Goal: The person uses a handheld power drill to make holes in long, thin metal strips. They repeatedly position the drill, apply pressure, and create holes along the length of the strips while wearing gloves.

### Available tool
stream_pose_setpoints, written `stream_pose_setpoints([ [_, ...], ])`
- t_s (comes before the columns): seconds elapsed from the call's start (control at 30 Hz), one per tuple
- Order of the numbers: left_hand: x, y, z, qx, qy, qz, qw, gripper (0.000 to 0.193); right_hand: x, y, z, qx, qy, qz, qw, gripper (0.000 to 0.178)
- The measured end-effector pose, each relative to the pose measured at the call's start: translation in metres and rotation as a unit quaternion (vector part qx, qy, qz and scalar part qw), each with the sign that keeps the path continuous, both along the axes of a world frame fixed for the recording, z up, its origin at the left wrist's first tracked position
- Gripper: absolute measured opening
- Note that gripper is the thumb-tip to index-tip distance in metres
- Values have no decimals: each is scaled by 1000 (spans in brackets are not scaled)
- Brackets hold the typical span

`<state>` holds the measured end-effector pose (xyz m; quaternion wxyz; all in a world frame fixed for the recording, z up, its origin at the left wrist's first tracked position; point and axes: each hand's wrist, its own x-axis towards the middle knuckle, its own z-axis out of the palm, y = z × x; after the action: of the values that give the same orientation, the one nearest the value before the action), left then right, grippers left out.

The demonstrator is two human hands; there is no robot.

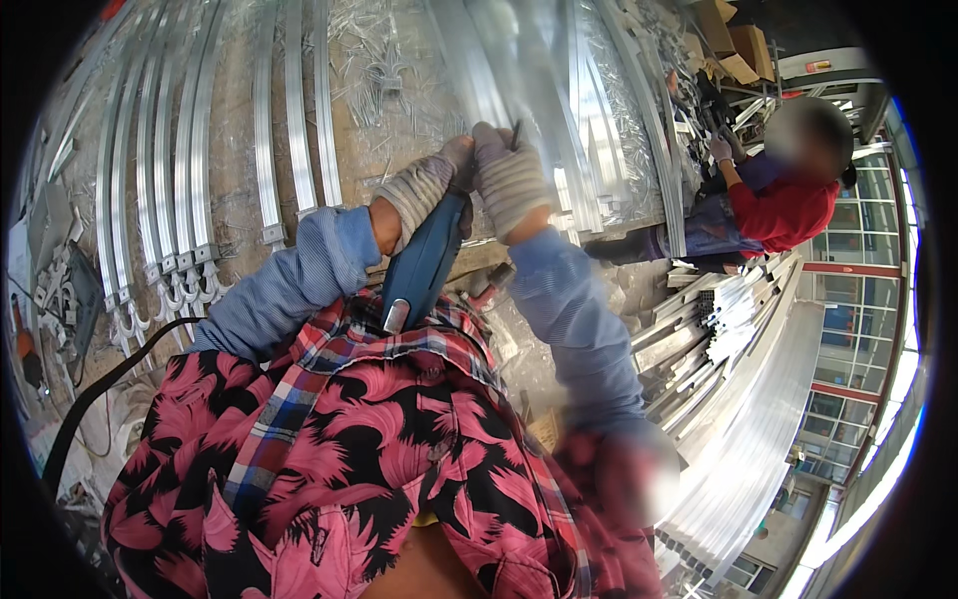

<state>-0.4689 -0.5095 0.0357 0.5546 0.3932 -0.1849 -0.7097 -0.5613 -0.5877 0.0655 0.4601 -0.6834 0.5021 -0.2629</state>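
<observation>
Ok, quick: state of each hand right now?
Left hand: closed on the blue power tool, near its front end.
Right hand: curled closed beside that front end; what it grips, if anything, can't be told.

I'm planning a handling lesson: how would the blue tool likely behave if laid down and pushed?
Probably stiff: the blue tool has a hard-looking casing. It may slide easily, since that casing looks smooth. Its long, rounded body might also rock or roll slightly.

Blue handheld tool [427, 258] (silvery at lower end), held tilted.
</observation>
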Motion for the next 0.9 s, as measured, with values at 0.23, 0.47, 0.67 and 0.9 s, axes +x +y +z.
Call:
stream_pose_setpoints([
  [0.23,11,6,21,17,59,-36,997,44,6,13,22,-300,151,3,942,27],
  [0.47,20,38,15,11,96,76,992,50,29,32,32,-454,142,110,872,23],
  [0.67,37,22,26,37,109,31,993,48,33,11,40,22,14,210,977,69],
  [0.9,33,17,17,-25,111,6,993,51,30,10,43,-29,41,186,981,47],
])
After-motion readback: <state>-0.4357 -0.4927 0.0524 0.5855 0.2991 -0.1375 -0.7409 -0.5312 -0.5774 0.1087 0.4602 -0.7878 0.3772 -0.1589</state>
